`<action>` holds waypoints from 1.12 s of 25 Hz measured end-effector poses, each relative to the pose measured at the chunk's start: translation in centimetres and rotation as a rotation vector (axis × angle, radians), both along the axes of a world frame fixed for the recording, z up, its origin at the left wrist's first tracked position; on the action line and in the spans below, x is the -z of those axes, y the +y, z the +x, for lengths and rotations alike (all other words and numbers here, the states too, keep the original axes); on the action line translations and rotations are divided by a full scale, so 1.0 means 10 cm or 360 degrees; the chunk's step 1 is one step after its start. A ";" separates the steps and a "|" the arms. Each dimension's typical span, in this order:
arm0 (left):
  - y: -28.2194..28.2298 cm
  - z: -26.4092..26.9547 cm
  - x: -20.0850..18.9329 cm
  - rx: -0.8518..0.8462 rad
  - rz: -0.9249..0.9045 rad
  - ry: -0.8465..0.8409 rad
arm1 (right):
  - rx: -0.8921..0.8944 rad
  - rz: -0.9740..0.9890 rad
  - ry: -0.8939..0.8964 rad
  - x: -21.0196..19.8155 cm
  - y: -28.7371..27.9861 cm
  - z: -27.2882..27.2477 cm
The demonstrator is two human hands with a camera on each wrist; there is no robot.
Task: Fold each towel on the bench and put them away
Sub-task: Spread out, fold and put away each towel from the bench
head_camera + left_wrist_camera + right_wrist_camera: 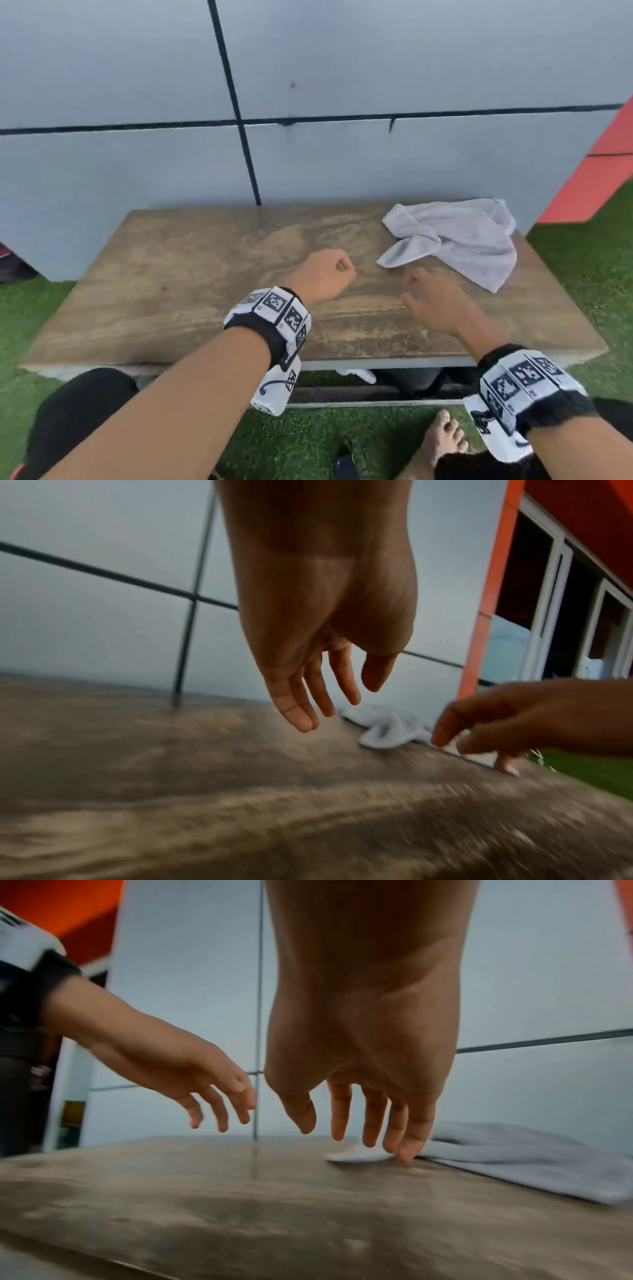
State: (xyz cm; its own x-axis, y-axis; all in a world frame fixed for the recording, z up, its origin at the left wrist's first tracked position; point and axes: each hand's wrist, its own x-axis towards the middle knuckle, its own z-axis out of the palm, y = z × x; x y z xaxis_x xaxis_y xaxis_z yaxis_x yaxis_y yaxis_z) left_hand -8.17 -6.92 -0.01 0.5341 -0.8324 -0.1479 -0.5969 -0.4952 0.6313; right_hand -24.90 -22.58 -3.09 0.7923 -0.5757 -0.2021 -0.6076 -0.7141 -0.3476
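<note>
A crumpled light grey towel [462, 236] lies on the far right part of the wooden bench [205, 274], one corner pointing toward me. My left hand [342, 267] hovers over the bench's middle, just left of that corner, holding nothing. In the left wrist view, the left hand [339, 707] has its fingers hanging straight and loose, with the towel [387, 729] beyond them. My right hand [411, 287] is spread and relaxed, a little short of the towel's near corner. In the right wrist view, the fingertips of the right hand [352, 1139] hang just above the wood beside the towel [531, 1153].
A grey panelled wall [137, 154] rises straight behind the bench. Green turf [582, 274] surrounds it, with an orange-red panel [592, 185] at the right. Something white [356, 375] lies under the bench top. A bare foot [442, 438] and a dark phone [346, 466] are on the grass near me.
</note>
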 end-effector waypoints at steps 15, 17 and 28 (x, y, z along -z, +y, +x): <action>-1.02 -0.12 0.66 0.0366 0.0138 -0.0419 | 0.0370 -0.0181 -0.0060 0.43 -0.55 0.13; -0.91 0.00 0.64 0.0275 0.0078 -0.0540 | 0.0322 -0.0146 -0.0127 0.44 -0.45 0.13; 0.30 0.82 0.31 -0.0488 -0.0077 -0.0684 | -0.0033 0.0203 -0.0724 -0.22 0.08 0.39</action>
